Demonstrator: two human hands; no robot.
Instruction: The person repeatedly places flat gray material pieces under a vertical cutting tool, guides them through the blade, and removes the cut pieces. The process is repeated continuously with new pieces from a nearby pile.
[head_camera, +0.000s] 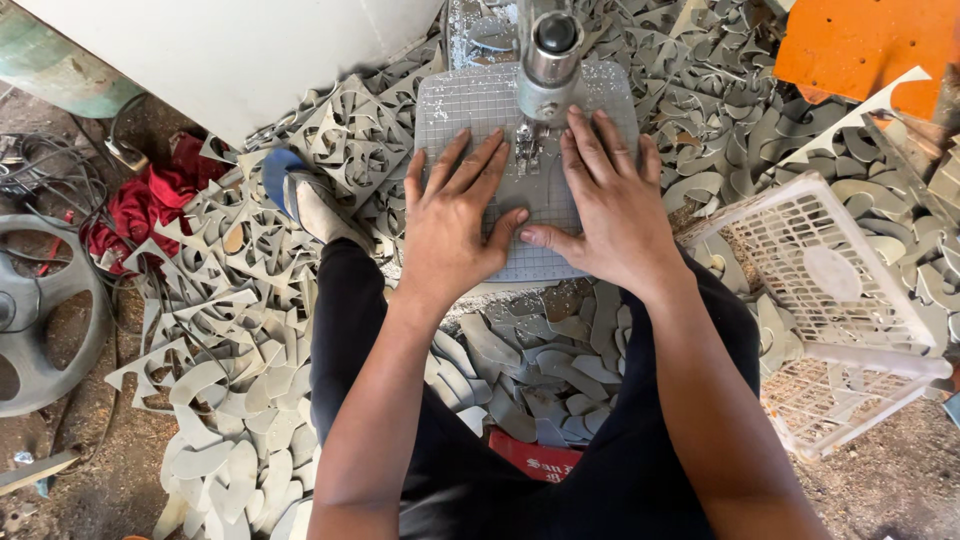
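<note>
My left hand (450, 225) and right hand (610, 205) press flat, fingers spread, gripping nothing, on the gridded grey sheet (480, 105) under the machine head (548, 60). Cut soles (530, 375) and offcuts (240, 310) already heap the floor; this sheet looks uncut.

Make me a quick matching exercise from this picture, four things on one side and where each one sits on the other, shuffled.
Things:
1. left hand
2. white basket
3. red cloth
4. orange board

Places:
A. top right corner
B. flat on the grey sheet, beside the right hand
C. far left, by the cables
D. tipped over at the right

Pairs: 1-B, 2-D, 3-C, 4-A
</note>
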